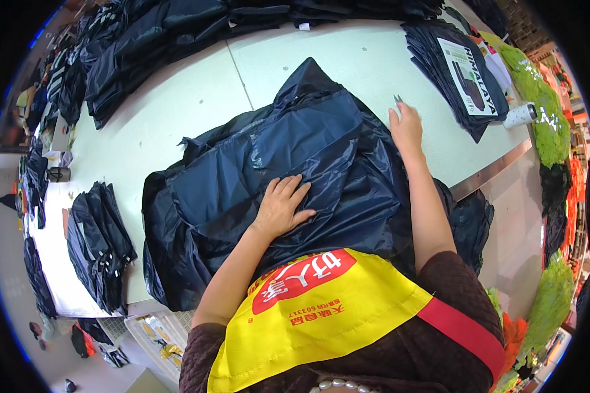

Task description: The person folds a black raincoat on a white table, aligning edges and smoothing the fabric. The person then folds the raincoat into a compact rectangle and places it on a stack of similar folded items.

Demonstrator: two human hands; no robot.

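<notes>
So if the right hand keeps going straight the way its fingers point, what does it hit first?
The right hand lies at the edge of the dark navy garment, fingers pointing away across the table. A small metal tool tip shows just past the fingertips; beyond it lies bare tabletop, then probably the folded dark stacks at the far edge.

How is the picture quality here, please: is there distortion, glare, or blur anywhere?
In the head view, the fisheye lens bends the table edge and leaves a black rim around the picture. The light is even and soft, with small shiny spots on the dark navy garment. The left hand, flat on it, and the right hand at its far edge look sharp; the things near the rim are squeezed and harder to read.
</notes>
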